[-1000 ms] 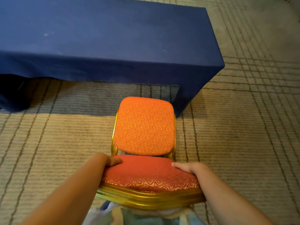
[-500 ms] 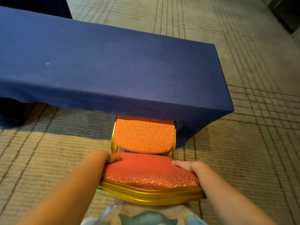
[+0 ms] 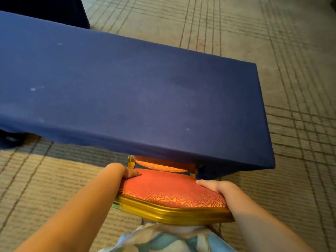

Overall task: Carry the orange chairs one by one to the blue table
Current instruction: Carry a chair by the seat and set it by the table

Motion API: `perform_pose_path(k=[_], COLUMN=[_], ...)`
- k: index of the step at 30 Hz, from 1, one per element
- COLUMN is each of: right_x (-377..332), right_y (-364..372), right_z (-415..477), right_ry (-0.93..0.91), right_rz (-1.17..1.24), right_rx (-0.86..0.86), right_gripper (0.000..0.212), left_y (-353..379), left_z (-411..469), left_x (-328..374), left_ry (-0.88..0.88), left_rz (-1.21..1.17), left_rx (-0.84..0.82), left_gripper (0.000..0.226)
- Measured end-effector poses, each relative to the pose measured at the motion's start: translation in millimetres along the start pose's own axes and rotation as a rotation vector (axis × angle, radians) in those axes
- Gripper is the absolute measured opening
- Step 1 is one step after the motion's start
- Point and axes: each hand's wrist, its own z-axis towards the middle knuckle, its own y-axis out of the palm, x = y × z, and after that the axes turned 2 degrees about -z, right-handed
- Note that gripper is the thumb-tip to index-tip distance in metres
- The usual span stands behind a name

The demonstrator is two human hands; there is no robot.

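An orange chair [image 3: 169, 191] with a gold metal frame is right in front of me, its backrest top nearest. My left hand [image 3: 121, 171] grips the backrest's left end and my right hand [image 3: 216, 187] grips its right end. The chair's seat is almost wholly hidden under the blue table [image 3: 127, 91]; only a thin orange strip shows below the cloth's near edge. The table is long, covered with a dark blue cloth, and fills the middle of the view. Its right end lies just right of the chair.
Beige carpet [image 3: 272, 42] with a dark line grid lies all around. A second dark blue covered table [image 3: 47, 11] stands behind at the top left. A dark object [image 3: 11, 140] sits on the floor under the table's left part. My light patterned clothing [image 3: 163, 239] shows at the bottom.
The chair has slid forward under the blue table: its seat, fully visible a second ago, is now nearly covered by the cloth. Both hands kept their hold on the backrest.
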Motion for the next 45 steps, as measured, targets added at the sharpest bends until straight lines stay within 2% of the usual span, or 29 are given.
perform_pose_path(k=[3,6,11,14,18,26,29,37,41,45], right_x=[-5,-9,-16,-14,-13,-11,-8,1,11,31], right_y=[-12,-18,-17,-13,-8,-8,-7,17,41,72], right_z=[13,20,24,25,19,-18,-29,-83,-106,-121], right_ry=[-0.024,-0.068,-0.023,-0.003,-0.043,-0.107,-0.141,-0.407,-0.495,-0.598], right_rz=[0.005,-0.001,-0.018,-0.020,-0.017,-0.035,0.045,0.048,0.267,0.320], right_rx=[0.036,0.052,0.013,0.029,0.016,0.134,0.213,0.613,0.757,0.855], right_gripper=[0.082,0.076,0.079,0.081,0.070,0.065,0.059,0.025,0.025,0.030], left_y=[-9,-17,-19,-16,-12,0,1,22,45,70], left_z=[4,8,21,26,24,-1,-13,-67,-98,-121], left_x=[13,19,15,11,7,5,3,-4,0,4], left_ry=[-0.014,-0.007,-0.004,-0.008,-0.014,0.110,0.183,0.452,0.638,0.797], left_rz=[0.010,0.021,0.006,0.022,0.026,-0.046,-0.049,-0.010,-0.047,-0.170], left_rx=[0.018,0.039,0.107,0.153,0.190,0.350,0.407,0.526,0.688,0.792], left_gripper=[0.091,0.090,0.081,0.083,0.083,0.070,0.061,0.042,0.028,0.023])
